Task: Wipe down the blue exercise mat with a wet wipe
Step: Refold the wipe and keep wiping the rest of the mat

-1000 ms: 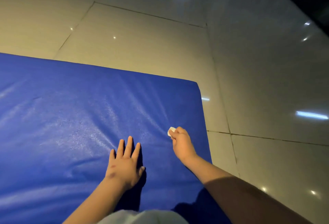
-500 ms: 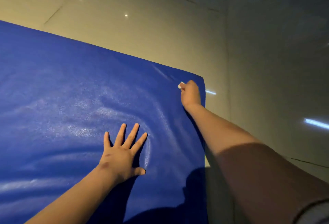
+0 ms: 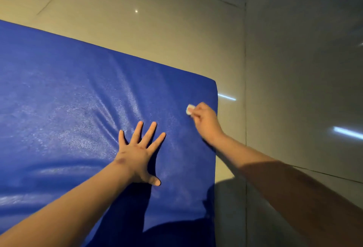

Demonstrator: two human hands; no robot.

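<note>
Pressing the left hand (image 3: 140,154) flat on the mat (image 3: 68,99), fingers straight and spread. Pinching a small white wipe (image 3: 189,109) in the curled fingers of the right hand (image 3: 205,122), against the blue cover close to the far right corner. Wrinkled around the left palm. Underneath and beyond, glossy tiled floor (image 3: 157,30).

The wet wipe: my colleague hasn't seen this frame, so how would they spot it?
The blue mat fills the left of the view; follow it toward its far right corner. There the right hand pinches the wet wipe, a small wad showing at its tip. It is the only white thing on the blue; the left hand, spread flat nearby, holds nothing.
</note>
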